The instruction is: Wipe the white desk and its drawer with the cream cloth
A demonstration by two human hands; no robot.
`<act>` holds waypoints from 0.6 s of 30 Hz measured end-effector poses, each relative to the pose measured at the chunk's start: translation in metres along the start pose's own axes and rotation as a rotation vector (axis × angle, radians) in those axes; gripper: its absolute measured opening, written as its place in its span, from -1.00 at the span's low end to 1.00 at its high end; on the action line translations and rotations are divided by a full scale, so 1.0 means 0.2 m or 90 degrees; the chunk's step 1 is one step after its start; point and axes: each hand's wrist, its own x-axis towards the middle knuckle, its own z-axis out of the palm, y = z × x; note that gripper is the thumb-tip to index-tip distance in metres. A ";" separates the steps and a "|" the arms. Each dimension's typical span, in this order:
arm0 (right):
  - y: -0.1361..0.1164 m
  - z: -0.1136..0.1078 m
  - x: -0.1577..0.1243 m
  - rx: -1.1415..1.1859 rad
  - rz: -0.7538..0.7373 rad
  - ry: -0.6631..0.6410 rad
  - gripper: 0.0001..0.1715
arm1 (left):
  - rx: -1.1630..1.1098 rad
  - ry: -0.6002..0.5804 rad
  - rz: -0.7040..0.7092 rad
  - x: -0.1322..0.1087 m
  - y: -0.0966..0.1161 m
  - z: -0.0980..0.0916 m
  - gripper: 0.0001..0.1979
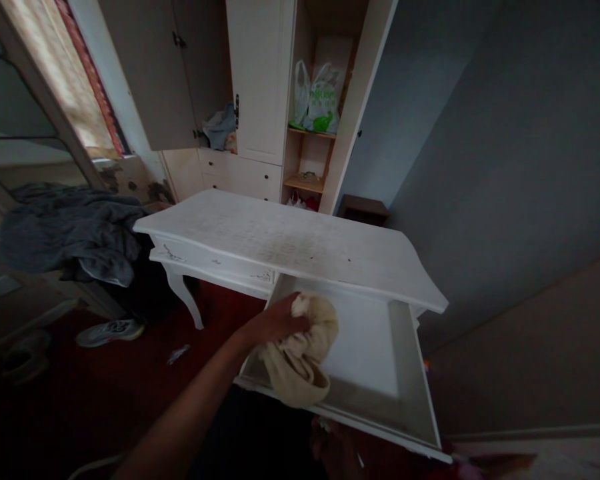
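My left hand (281, 321) is closed on a bunched beige cloth (300, 363) over the left part of a pulled-out drawer (403, 340). One fold of the cloth hangs down at the drawer's front edge. The drawer belongs to a white table (260, 223) with a curved top, which has dark smudges in its middle. Below the drawer front, in shadow, is my right hand (334, 445). Its fingers look curled, with a small pale spot at them that I cannot make out.
Behind the table stands a white wardrobe (260, 80) with open doors and plastic bags (323, 100) on a shelf. Grey clothes (80, 227) are heaped at left. A shoe (111, 332) lies on the red floor (220, 313). A grey wall (520, 167) rises at right.
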 end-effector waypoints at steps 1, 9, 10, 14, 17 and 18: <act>-0.01 0.01 -0.01 -0.005 0.002 0.003 -0.63 | -0.072 0.027 0.030 0.01 0.07 -0.03 -0.50; -0.05 0.06 -0.03 -0.035 0.015 0.018 -0.63 | -0.077 0.517 0.292 0.52 0.39 -0.27 -0.58; -0.06 0.07 -0.03 -0.037 0.016 0.020 -0.63 | -0.027 0.553 0.311 0.60 0.40 -0.29 -0.56; -0.08 0.09 -0.03 -0.044 0.014 0.029 -0.61 | 0.195 0.561 0.262 0.86 0.33 -0.29 -0.46; -0.09 0.09 -0.04 -0.048 0.010 0.039 -0.61 | 0.323 0.498 0.154 0.96 0.24 -0.22 -0.40; -0.09 0.09 -0.04 -0.049 0.009 0.043 -0.61 | 0.361 0.472 0.126 0.98 0.20 -0.20 -0.38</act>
